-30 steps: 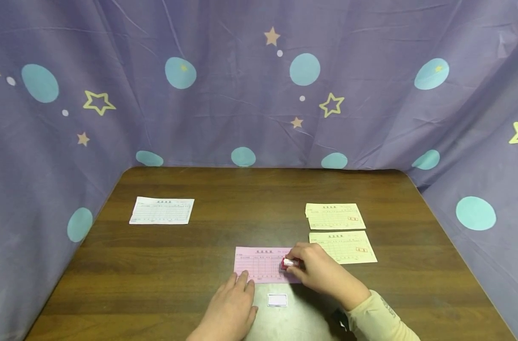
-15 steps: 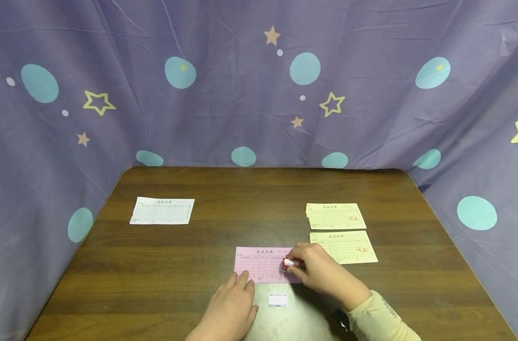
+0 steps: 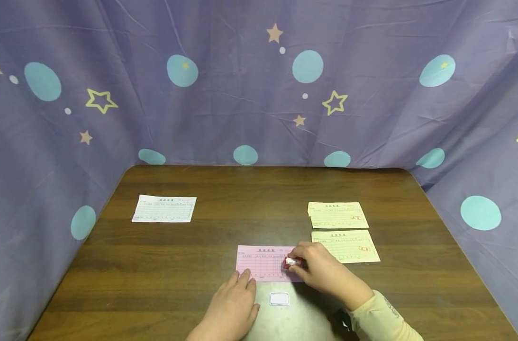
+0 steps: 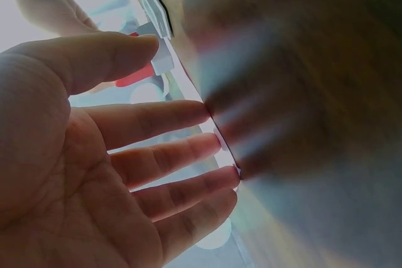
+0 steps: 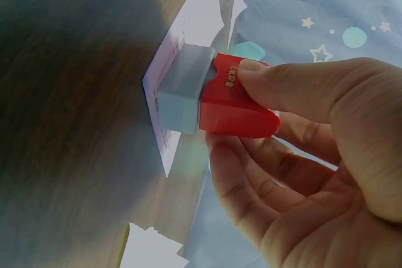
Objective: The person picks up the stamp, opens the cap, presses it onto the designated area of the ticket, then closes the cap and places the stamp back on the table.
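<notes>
My right hand (image 3: 324, 272) grips a red and grey stamp (image 5: 235, 105) between thumb and fingers. Its grey base (image 5: 185, 89) is right at the surface of a pink printed slip (image 3: 259, 264), toward the slip's right side. Relaxed and nearly straight, the fingers of my left hand (image 3: 231, 305) rest on the slip's lower left edge. Just below the slip lies a small white rectangular piece with a dark border (image 3: 279, 299). What the stamp's underside meets is hidden by its base.
Two yellow slips (image 3: 339, 215) with red marks lie one above the other to the right, partly behind my right hand. A white slip (image 3: 164, 209) is at the back left of the brown wooden table (image 3: 241, 189). A purple curtain (image 3: 224, 109) surrounds the table.
The head view has shifted very slightly. Both hands and the stamp keep their places on the pink slip.
</notes>
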`<move>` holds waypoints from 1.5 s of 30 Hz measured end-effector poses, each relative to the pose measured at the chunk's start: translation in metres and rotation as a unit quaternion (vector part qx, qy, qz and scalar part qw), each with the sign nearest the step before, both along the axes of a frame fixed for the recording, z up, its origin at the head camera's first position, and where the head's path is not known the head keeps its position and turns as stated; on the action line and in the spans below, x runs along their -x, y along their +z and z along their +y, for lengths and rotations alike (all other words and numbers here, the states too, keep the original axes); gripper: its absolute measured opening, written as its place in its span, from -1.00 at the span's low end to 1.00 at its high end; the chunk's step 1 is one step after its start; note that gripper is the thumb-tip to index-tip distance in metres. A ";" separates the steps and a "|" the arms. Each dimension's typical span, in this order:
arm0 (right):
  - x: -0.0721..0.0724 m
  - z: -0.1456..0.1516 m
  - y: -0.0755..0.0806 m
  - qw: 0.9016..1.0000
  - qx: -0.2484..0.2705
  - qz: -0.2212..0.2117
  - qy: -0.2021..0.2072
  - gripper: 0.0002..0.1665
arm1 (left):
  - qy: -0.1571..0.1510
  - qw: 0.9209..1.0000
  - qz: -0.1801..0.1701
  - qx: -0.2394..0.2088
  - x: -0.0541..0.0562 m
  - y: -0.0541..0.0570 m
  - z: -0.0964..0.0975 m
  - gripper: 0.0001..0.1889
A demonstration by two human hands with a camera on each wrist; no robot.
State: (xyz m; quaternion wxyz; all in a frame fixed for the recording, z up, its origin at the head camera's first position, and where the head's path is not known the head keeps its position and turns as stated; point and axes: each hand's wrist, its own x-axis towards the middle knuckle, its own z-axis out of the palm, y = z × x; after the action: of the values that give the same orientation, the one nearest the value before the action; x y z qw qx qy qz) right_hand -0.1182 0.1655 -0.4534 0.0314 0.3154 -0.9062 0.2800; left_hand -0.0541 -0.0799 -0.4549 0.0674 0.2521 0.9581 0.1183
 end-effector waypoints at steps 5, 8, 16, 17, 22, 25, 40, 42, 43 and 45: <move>0.000 0.001 0.000 1.000 0.001 -0.002 0.001 -0.86 | 0.001 1.000 0.002 0.002 0.000 0.001 0.000 -0.46; -0.001 0.002 -0.001 1.000 0.005 0.001 0.001 -0.85 | 0.000 1.000 0.000 0.001 0.000 0.001 0.000 -0.46; -0.002 0.010 0.003 0.998 0.052 0.038 0.014 -0.82 | -0.001 1.000 0.001 -0.002 0.002 0.001 0.000 -0.48; -0.002 0.013 0.004 0.997 0.061 0.045 0.013 -0.81 | -0.002 1.000 0.001 -0.002 0.002 0.001 0.000 -0.48; -0.006 0.027 0.007 0.993 0.084 0.079 0.000 -0.74 | -0.014 1.000 0.012 0.001 0.004 0.002 0.001 -0.49; -0.009 0.034 0.007 0.992 0.087 0.093 -0.003 -0.71 | -0.018 1.000 0.023 0.005 0.006 0.002 0.002 -0.49; -0.016 0.044 0.013 0.989 0.113 0.093 0.000 -0.67 | -0.022 0.999 0.026 0.010 0.017 0.008 0.006 -0.48; -0.016 0.043 0.012 0.989 0.115 0.094 0.001 -0.67 | -0.030 0.999 0.043 0.011 0.021 0.008 0.005 -0.52; -0.016 0.043 0.011 0.989 0.116 0.094 0.002 -0.67 | -0.033 0.998 0.046 0.011 0.024 0.008 0.006 -0.53; -0.017 0.043 0.011 0.989 0.117 0.094 0.002 -0.67 | -0.037 0.998 0.054 0.013 0.030 0.008 0.006 -0.57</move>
State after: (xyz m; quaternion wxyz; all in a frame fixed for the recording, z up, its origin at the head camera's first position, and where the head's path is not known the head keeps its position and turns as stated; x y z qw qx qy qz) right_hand -0.1017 0.2081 -0.4427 0.1525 0.3367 -0.8593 0.3535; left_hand -0.0839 -0.0736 -0.4470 0.0232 0.2930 0.9516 0.0896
